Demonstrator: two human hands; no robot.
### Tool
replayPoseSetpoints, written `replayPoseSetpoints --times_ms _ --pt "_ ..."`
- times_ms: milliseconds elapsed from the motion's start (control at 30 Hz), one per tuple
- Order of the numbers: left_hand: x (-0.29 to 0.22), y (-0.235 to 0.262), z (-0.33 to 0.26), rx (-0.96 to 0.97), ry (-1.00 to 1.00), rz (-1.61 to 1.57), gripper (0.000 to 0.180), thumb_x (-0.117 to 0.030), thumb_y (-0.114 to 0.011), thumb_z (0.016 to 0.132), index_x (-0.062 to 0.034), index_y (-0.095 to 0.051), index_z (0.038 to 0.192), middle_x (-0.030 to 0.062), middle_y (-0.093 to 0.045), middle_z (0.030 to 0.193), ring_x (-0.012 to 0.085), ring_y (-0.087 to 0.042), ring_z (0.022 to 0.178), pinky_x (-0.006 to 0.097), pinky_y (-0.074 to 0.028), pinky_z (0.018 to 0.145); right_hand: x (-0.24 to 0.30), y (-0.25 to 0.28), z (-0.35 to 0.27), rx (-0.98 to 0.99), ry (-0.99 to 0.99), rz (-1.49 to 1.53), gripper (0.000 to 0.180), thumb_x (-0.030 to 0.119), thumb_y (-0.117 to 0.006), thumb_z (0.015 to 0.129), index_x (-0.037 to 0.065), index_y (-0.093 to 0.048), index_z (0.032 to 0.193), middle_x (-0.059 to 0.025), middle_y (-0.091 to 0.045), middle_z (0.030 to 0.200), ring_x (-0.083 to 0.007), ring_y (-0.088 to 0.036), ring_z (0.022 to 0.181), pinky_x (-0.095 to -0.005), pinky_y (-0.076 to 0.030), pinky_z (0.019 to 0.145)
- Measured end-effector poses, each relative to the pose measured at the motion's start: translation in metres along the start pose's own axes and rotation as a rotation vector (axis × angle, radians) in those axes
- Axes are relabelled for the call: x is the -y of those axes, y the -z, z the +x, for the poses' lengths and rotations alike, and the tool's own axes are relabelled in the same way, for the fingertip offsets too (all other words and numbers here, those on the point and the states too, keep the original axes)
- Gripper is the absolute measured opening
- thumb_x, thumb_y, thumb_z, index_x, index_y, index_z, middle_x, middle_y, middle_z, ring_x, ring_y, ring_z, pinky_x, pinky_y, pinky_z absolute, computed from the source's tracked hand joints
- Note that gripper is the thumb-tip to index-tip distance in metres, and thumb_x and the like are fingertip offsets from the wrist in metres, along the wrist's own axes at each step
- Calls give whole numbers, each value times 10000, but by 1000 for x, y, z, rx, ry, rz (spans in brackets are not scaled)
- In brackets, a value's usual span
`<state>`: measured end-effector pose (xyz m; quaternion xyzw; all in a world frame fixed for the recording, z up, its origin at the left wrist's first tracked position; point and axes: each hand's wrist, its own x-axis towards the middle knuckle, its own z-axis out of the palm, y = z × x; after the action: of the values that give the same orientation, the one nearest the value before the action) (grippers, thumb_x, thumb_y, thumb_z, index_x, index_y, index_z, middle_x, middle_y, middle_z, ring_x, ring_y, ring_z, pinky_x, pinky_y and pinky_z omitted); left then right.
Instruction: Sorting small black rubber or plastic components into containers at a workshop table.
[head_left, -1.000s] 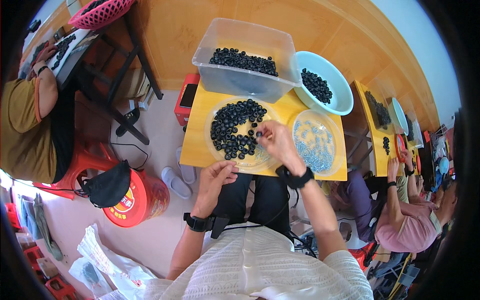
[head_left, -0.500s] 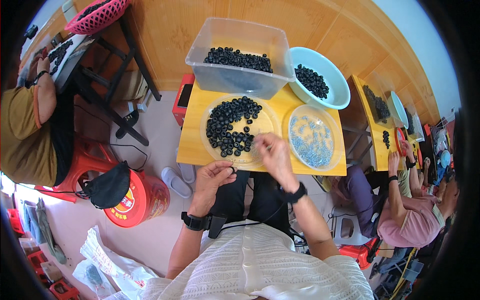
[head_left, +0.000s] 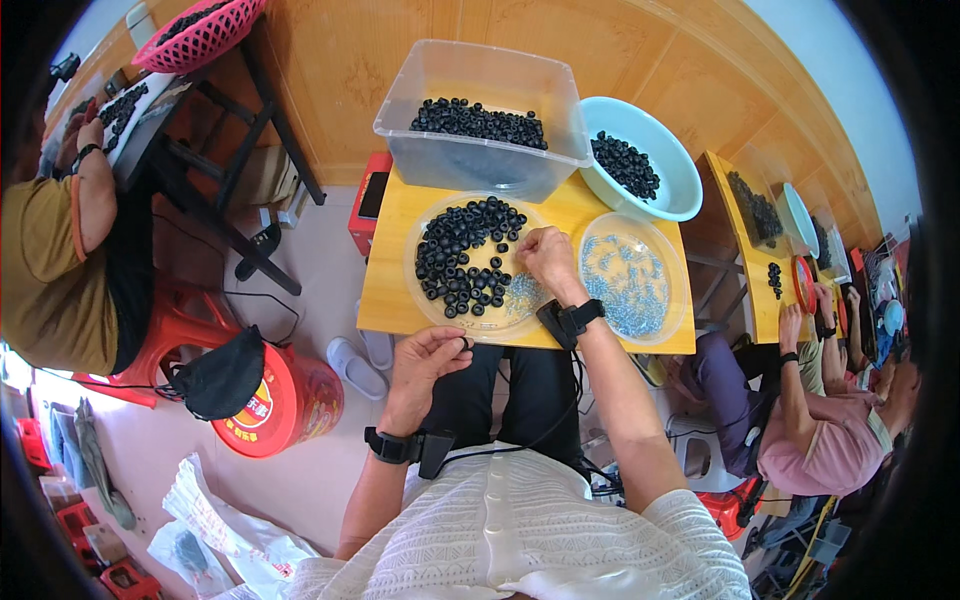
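Observation:
My left hand [head_left: 420, 368] pinches a small black ring-shaped part [head_left: 466, 344] between thumb and fingertips, just off the near edge of the table. My right hand [head_left: 551, 264] hovers over the right side of a round clear tray [head_left: 409, 262], its fingers drawn together; anything between them is too small to make out. Inside that tray lie many black ring-shaped parts [head_left: 462, 245], and below my right hand a little heap of small silvery pieces [head_left: 522, 296]. A second clear tray [head_left: 683, 290] on the right holds more thin silvery pieces [head_left: 628, 285].
Behind the trays stand a clear plastic bin [head_left: 480, 178] and a light blue basin [head_left: 680, 208], both with black parts. A red box [head_left: 364, 225] with a dark phone [head_left: 372, 195] is beside the yellow table [head_left: 385, 290]. Co-workers sit left and right; a red bucket [head_left: 290, 400] stands at left.
My right hand has moved away from me, uncovering the little silvery heap. My left hand keeps its hold on the black part in nearly the same place.

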<state>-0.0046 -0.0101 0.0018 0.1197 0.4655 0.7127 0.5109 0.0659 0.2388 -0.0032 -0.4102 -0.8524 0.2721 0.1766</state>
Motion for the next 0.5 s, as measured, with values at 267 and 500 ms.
replayPoseSetpoints --times_ms 267,500 --pt "0 3 3 11 10 -29 161 -47 -563 853 8 -589 1003 114 -635 917 152 -629 798 254 -534 722 -1 10 -4 87 52 48 142 0 -586 660 16 -676 768 -192 -634 737 -301 -638 738 -353 -500 701" --pt "0 7 3 -5 -3 -44 161 -50 -565 853 7 -592 1001 112 -639 906 144 -633 766 247 -534 716 2 17 -8 112 137 -126 213 -34 -615 633 22 -671 831 -166 -642 755 -285 -639 727 -340 -506 687"
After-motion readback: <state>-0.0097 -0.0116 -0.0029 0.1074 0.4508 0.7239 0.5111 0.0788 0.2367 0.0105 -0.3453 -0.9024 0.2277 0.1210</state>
